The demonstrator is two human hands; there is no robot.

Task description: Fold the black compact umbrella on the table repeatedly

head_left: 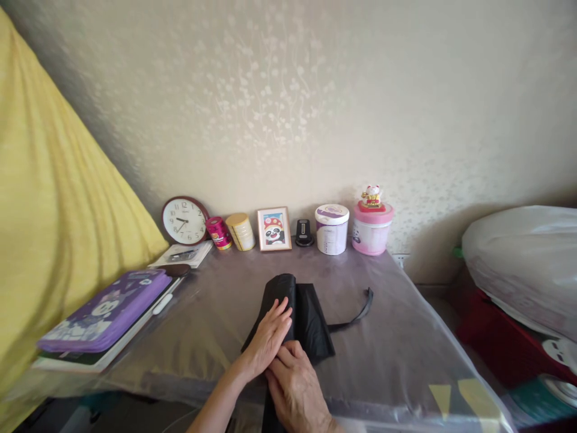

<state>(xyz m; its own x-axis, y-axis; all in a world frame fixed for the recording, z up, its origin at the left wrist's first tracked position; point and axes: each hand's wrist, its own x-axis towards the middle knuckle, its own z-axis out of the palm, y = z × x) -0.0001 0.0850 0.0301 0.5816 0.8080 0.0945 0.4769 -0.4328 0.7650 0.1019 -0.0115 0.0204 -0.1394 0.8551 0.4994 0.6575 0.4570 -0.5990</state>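
Observation:
A black folded cloth with a slight sheen lies at the front middle of the table, its left part raised in a rolled or doubled fold. From its right side a thin black strap curves out over the tabletop. My left hand rests flat on the raised fold with its fingers stretched out. Close by its wrist, my right hand has its fingers curled around the near part of the cloth. More black material hangs below my hands past the table's front edge. What the cloth is I cannot tell.
A clear sheet covers the table. Along the wall stand a clock, cans, a picture frame, a small black device and two tubs. A purple case lies left, beside a yellow curtain.

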